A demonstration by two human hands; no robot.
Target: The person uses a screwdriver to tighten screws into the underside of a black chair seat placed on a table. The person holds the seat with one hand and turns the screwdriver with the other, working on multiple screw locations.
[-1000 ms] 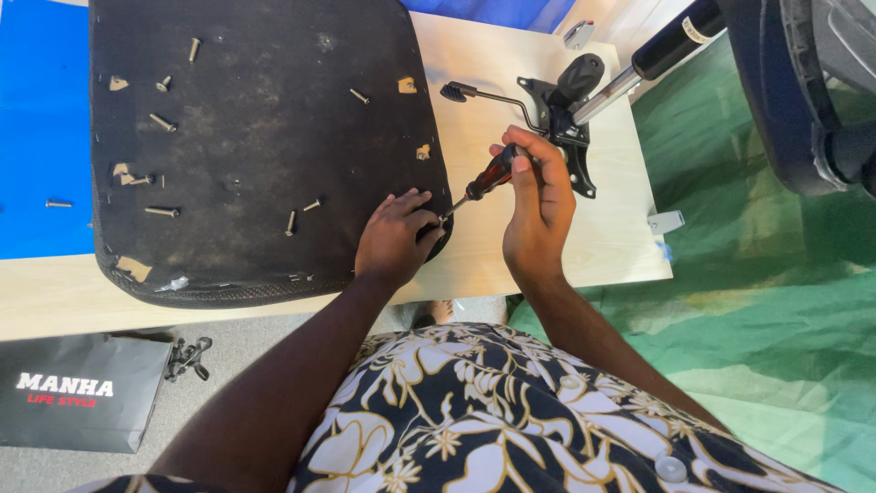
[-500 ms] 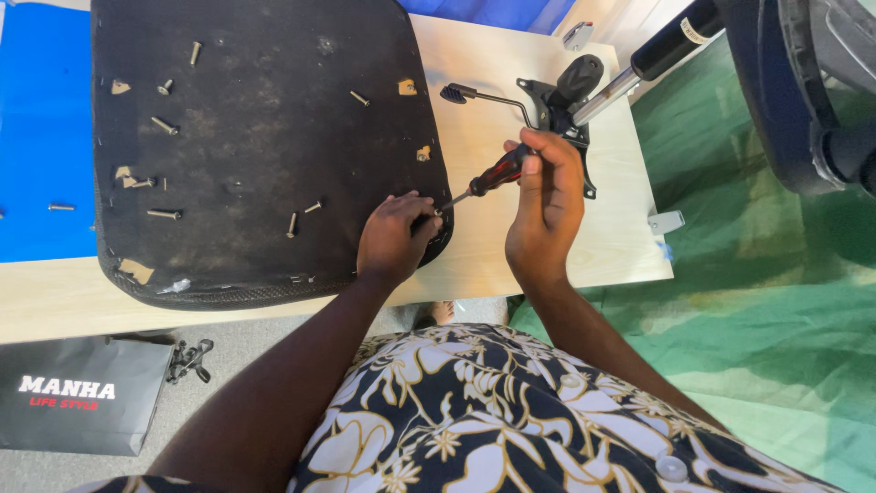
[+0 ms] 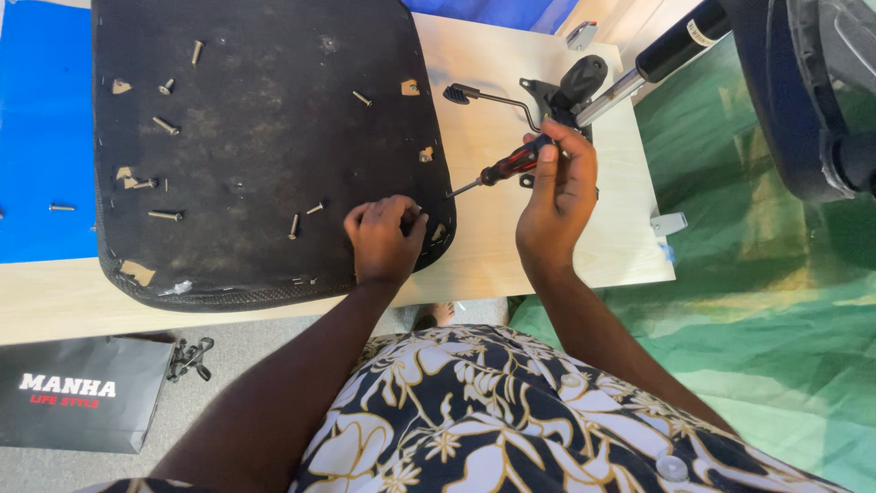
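Head view, looking down at a work table. The right hand (image 3: 558,196) grasps a screwdriver (image 3: 507,166) by its red-and-black handle, fingers wrapped around the upper end; the metal shaft slants down and away from the grip toward the left, its tip hanging just off the near right corner of the black seat pad (image 3: 265,137) and not touching it. The left hand (image 3: 383,237) lies on that same corner of the pad, below and left of the screwdriver tip, fingers curled under; whether they pinch anything cannot be told. Loose screws (image 3: 166,126) are scattered over the pad's underside, well away from both hands. Just beyond the right hand's knuckles sits the black chair mechanism (image 3: 557,91) with its lever, on the pale wooden table (image 3: 511,265).
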